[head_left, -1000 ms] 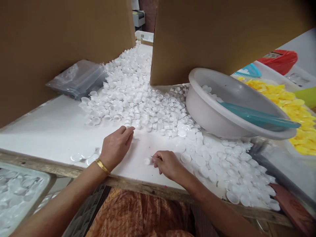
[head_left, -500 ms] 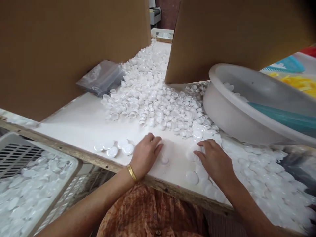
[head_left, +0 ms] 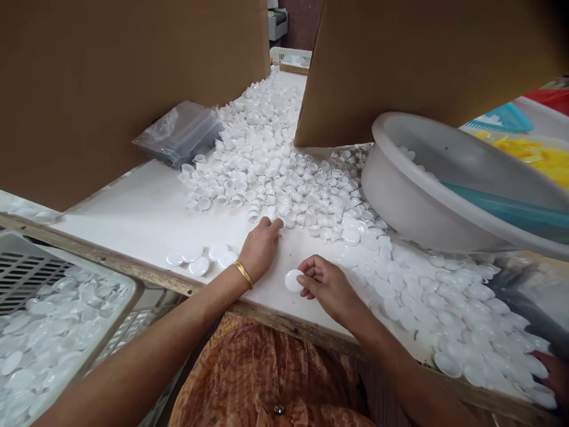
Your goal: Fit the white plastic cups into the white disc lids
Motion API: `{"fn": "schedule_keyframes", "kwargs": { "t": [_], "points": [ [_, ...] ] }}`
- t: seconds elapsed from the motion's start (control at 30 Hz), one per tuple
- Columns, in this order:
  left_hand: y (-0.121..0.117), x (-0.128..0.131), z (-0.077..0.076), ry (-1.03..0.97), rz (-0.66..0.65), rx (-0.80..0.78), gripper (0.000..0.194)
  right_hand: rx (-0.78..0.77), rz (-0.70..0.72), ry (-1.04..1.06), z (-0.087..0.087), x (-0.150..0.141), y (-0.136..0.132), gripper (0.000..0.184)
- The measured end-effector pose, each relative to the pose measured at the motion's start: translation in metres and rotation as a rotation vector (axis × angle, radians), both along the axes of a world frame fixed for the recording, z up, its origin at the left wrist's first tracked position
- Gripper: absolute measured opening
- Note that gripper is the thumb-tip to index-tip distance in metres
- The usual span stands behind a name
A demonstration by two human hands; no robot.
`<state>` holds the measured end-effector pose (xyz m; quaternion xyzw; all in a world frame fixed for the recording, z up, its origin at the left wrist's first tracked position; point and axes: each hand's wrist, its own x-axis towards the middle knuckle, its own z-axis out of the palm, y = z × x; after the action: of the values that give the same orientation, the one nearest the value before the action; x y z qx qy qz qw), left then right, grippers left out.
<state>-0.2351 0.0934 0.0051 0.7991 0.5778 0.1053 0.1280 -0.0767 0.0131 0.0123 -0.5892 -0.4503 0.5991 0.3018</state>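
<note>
My right hand (head_left: 326,286) pinches a small white toy saucer (head_left: 293,280) by its edge, held just over the white table near the front. At the near edge of a heap of tiny white toy cups (head_left: 267,160) is my left hand (head_left: 262,246), its fingers bent and close together. What lies between those fingertips, if anything, is hidden. Several white saucers (head_left: 198,266) rest on the table to the left of my left wrist. On the right, a wide spread of loose white saucers (head_left: 422,296) reaches the table's front edge.
Tall cardboard sheets (head_left: 133,77) stand left and back right. A big grey basin (head_left: 400,196) sits at the right. A clear plastic bag pack (head_left: 180,133) lies beside the cups. At lower left is a plastic crate (head_left: 128,296) full of white pieces.
My right hand has moved left from the saucer spread and now carries a saucer. My left hand has moved forward to the edge of the cup heap.
</note>
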Motion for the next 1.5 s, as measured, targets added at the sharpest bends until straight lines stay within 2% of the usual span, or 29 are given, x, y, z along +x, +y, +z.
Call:
{"fn": "schedule_keyframes", "kwargs": {
  "t": [0.13, 0.27, 0.4, 0.67, 0.77, 0.87, 1.07, 1.2, 1.37, 1.5],
  "points": [
    [0.0, 0.001, -0.007, -0.178, 0.021, -0.04, 0.034, -0.05, -0.06, 0.025, -0.014, -0.014, 0.002, 0.01],
    [-0.008, -0.002, -0.005, -0.333, -0.005, -0.025, 0.032, -0.075, -0.094, 0.047, -0.018, -0.012, 0.002, 0.014],
    [-0.015, -0.013, -0.004, -0.218, -0.133, 0.054, 0.023, -0.074, -0.127, 0.064, -0.02, -0.012, 0.001, 0.017],
    [-0.025, -0.03, 0.001, -0.021, -0.1, 0.043, 0.002, -0.016, -0.096, -0.004, -0.019, -0.012, -0.001, 0.016],
    [-0.033, -0.021, 0.008, -0.061, -0.11, 0.165, 0.011, -0.012, -0.102, 0.013, -0.018, -0.012, -0.001, 0.017],
    [-0.038, 0.003, 0.013, -0.071, -0.096, 0.243, 0.02, -0.016, -0.123, 0.061, -0.02, -0.013, -0.001, 0.019],
    [-0.028, 0.044, -0.001, 0.081, -0.182, 0.174, 0.042, -0.015, -0.114, 0.141, -0.025, -0.01, -0.003, 0.02],
    [-0.022, 0.05, -0.008, 0.127, -0.23, 0.149, 0.05, -0.074, -0.118, 0.196, -0.025, -0.006, -0.002, 0.012],
    [-0.024, 0.052, -0.005, 0.173, -0.273, 0.124, 0.048, -0.128, -0.138, 0.171, -0.024, -0.004, -0.002, 0.017],
    [-0.025, 0.054, -0.002, 0.179, -0.312, 0.121, 0.043, -0.103, -0.102, 0.095, -0.027, -0.004, -0.004, 0.012]
  ]
}}
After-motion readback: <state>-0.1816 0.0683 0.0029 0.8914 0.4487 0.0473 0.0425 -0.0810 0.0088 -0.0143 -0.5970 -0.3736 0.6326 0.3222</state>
